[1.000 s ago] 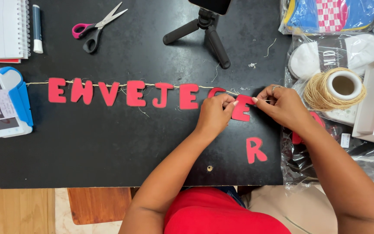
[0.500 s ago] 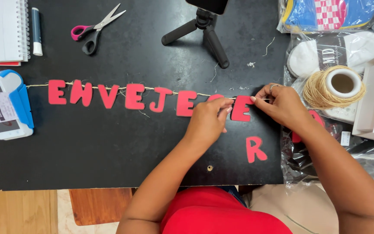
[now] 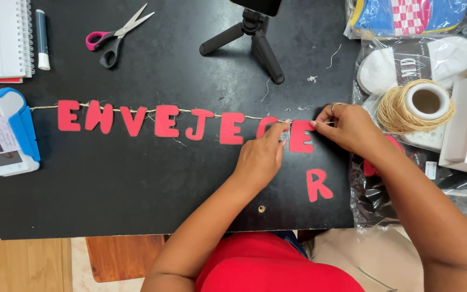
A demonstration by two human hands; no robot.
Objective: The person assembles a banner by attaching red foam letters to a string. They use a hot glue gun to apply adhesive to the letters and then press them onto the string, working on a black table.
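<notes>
A row of red cut-out letters hangs on a thin tan twine stretched across the black table. My left hand rests on the row near its right end, with its fingertips pressing on the second-to-last letter where the twine crosses it. Just to the right, my right hand pinches the twine at the top corner of the last letter. One loose red letter lies below on the table, untouched.
Pink-handled scissors, a glue stick and a spiral notebook lie at the back left. A blue and white device sits at the left edge. A small black tripod stands behind. A twine spool and bagged items crowd the right.
My left hand has slid slightly left and toward me, uncovering the last letter. My right hand has stayed pinched at the twine's right end.
</notes>
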